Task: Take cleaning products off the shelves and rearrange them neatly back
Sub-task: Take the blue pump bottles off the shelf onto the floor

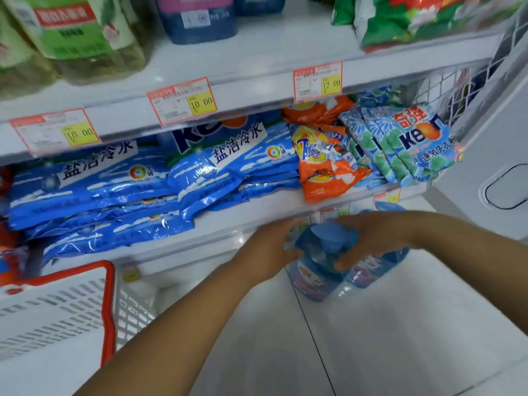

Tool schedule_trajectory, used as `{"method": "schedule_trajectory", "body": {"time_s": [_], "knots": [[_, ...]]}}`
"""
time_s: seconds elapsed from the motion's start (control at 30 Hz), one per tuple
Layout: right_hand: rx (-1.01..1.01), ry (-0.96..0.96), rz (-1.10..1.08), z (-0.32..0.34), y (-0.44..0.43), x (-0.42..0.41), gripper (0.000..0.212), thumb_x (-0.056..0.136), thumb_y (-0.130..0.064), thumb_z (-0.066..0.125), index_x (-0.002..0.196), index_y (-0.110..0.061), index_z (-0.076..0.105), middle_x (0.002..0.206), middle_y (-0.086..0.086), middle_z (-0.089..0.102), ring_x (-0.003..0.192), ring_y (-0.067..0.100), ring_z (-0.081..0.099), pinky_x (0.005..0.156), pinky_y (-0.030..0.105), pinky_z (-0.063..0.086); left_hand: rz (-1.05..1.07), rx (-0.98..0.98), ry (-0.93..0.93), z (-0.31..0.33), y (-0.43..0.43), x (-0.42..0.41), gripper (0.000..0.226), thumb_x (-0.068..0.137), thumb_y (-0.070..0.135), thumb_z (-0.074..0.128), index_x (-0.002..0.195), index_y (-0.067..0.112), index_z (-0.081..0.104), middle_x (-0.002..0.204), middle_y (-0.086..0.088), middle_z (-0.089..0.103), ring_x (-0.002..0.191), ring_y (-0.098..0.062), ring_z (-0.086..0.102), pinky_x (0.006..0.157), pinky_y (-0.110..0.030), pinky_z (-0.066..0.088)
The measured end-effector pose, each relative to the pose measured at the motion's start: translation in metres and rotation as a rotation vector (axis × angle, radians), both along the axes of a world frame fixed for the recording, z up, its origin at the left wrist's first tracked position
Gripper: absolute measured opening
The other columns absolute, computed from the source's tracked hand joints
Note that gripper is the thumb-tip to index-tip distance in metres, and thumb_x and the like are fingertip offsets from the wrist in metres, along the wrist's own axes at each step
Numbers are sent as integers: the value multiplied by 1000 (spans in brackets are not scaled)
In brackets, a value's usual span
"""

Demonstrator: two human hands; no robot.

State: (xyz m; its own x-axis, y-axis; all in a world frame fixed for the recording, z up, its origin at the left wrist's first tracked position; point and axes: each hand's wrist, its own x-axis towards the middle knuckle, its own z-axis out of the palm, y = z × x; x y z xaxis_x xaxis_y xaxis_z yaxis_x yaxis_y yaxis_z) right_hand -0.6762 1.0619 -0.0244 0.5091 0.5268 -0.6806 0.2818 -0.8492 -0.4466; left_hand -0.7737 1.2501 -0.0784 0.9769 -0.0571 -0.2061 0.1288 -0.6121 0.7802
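Observation:
A blue spray bottle [317,270] with a blue trigger head stands low in front of the bottom shelf. My left hand [271,247] grips its left side near the neck. My right hand [374,235] curls over the trigger head from the right. A second blue bottle [371,267] leans just behind it, under my right hand. On the middle shelf [243,215] lie blue detergent bags [94,190], orange Tide bags [323,164] and blue-green Keon bags [411,144].
A white basket with a red rim [105,298] sits at the lower left. Green bottles [77,32] and a blue jug [200,21] stand on the upper shelf, with green bags [423,21] at the right. A wire mesh side panel [471,81] and a grey wall close the right side.

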Motion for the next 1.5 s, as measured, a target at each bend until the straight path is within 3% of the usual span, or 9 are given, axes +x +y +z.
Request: {"method": "schedule_trajectory", "body": {"time_s": [0.1,0.27,0.47,0.63,0.77,0.9,1.03,1.2,1.5], "knots": [[11,-128,24,69,2,7,67,74,-50,78,135,-38,53,122,-10,67,102,17,68,92,36,56,59,125,-276,58,12,-1,44,93,22,66,134,31,55,125,10,59,105,-4,58,94,-24,49],[800,-329,-325,140,44,17,18,84,-22,73,101,-17,70,80,15,73,75,20,70,70,31,56,200,473,-913,144,74,19,33,89,26,58,120,16,65,119,2,64,110,-15,54,100,-19,36],[1055,-755,-331,176,136,68,29,88,-23,72,115,-19,63,101,-2,64,91,10,59,86,25,47,218,817,-754,173,138,34,54,88,61,48,122,23,64,123,3,65,113,-21,60,95,-36,49],[970,-591,-229,187,206,101,103,71,-48,84,152,-24,26,144,-10,45,130,10,46,106,29,38,308,932,-816,155,143,40,47,88,68,47,107,30,67,105,14,71,94,-13,66,77,-32,51],[1093,-557,-292,184,240,111,108,73,-30,87,152,-25,13,132,-15,39,117,3,39,95,21,35,310,1005,-960,142,146,47,47,91,66,47,102,26,68,103,12,70,89,-14,66,72,-35,46],[1210,-603,-417,172,252,117,98,65,-32,91,142,-20,31,134,-4,55,119,14,54,105,37,47,300,1060,-1033,137,149,51,45,90,65,49,100,26,68,100,11,71,87,-13,65,72,-31,37],[1174,-686,-410,171,238,111,86,66,-34,90,130,-29,32,130,-6,55,117,14,56,100,33,48,296,1062,-1045,136,150,52,46,91,65,48,100,25,68,100,11,70,86,-13,65,72,-31,36],[1083,-558,-400,186,211,116,142,37,-66,89,150,-42,7,150,-8,39,133,17,48,112,45,41,308,1041,-1058,137,150,52,46,91,64,47,99,23,68,99,10,70,86,-15,65,71,-32,38],[1216,-530,-489,197,204,92,101,56,-35,95,141,-30,40,125,-10,64,106,10,66,92,34,54,305,1005,-973,141,148,48,47,90,67,46,97,26,67,93,12,68,84,-15,62,72,-31,35]]}}
